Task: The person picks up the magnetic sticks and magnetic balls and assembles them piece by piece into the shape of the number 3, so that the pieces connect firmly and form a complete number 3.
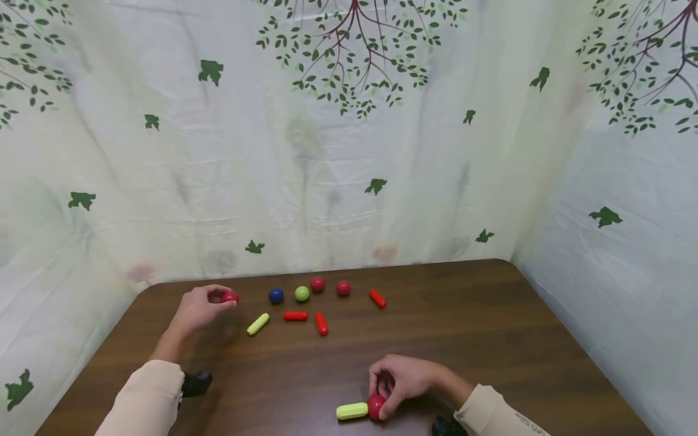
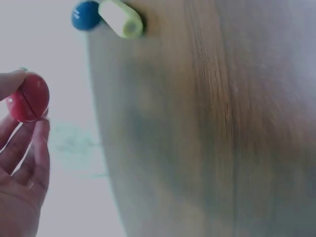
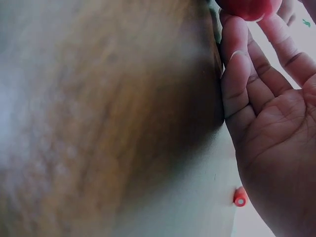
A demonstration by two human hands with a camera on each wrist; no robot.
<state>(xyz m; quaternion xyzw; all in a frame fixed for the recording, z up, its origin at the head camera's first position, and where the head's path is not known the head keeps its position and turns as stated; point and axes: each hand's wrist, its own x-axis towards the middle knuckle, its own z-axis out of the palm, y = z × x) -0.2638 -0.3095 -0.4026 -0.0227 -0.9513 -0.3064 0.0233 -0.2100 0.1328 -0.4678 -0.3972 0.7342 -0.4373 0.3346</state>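
At the table's left rear, my left hand point(image 1: 200, 309) pinches a red ball point(image 1: 229, 297) between thumb and fingers. In the left wrist view a dark seam crosses that ball point(image 2: 33, 98), and a speck of green shows near the thumb. Near the front edge, my right hand point(image 1: 406, 381) pinches a second red ball point(image 1: 375, 407) with thumb and fingertips. A pale yellow-green ribbed piece like a corn cob point(image 1: 351, 411) lies against this ball's left side. Only the lower part of the ball point(image 3: 250, 7) shows in the right wrist view.
Toward the back of the brown table point(image 1: 463, 327) sit a blue ball point(image 1: 275, 295), a green ball point(image 1: 302, 293) and two red balls point(image 1: 343, 287). Several red rods point(image 1: 295, 315) and another ribbed yellow-green piece point(image 1: 258, 324) lie among them. A leaf-printed curtain point(image 1: 327, 200) hangs behind.
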